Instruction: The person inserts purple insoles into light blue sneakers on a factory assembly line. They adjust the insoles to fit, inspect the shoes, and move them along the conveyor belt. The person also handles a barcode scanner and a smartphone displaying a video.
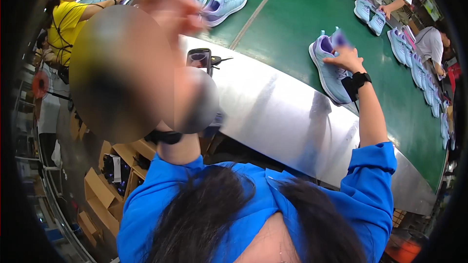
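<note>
In the head view, 2 pale blue sneakers with lilac linings and white soles [325, 75] sit side by side at the near edge of the long green-topped table [278, 44], toes toward its shiny metal border [273, 102]. The right hand [349, 60] is partly closed on their uppers, its fingers partly hidden. The raised left hand [170, 44] is blurred, fingers loosely curled; I cannot tell whether it holds anything. The shoes look light, with soft uppers and stiffer soles; pinching both inner collars should suit.
</note>
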A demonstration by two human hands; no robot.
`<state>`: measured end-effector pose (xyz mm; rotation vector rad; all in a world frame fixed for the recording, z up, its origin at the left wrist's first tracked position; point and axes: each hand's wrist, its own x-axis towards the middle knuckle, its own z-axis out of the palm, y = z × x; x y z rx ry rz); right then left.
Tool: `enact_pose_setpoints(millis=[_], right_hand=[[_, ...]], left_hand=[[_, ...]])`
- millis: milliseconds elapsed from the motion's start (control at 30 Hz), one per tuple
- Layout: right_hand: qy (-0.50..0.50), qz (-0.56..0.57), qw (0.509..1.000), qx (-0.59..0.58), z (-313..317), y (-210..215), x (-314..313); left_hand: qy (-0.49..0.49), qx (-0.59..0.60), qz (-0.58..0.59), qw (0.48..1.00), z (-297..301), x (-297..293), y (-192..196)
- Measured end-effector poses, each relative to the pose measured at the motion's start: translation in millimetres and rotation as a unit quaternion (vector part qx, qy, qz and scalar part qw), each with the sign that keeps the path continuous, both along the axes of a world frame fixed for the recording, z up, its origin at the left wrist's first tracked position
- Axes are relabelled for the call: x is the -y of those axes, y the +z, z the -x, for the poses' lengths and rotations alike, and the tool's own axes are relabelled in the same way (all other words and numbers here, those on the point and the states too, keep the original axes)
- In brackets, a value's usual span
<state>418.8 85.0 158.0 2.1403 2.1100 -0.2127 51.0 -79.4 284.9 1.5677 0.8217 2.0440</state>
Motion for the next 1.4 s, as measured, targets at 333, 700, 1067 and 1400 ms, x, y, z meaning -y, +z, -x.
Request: enact_pose_setpoints(millis=[333,700,1067,1400], right_hand=[[0.304,-0.109,0.926,-0.194,-4.5,49.9,69.3],[0.444,-0.037,0.893,-0.065,11.8,50.1,241.4],[0.119,-0.234,0.916,-0.304,0.9,16.9,291.8],[-0.246,-0.086,0.868,-0.423,-2.8,-48.9,317.2]], left_hand=[[0.09,-0.048,0.151,0.983,33.8,38.9,-31.9],[0.372,-0.496,0.368,0.693,54.2,66.8,-210.8],[0.386,-0.444,0.288,0.756,18.0,61.4,-191.6],[-0.183,-0.365,0.397,0.822,-128.6,79.7,-166.1]])
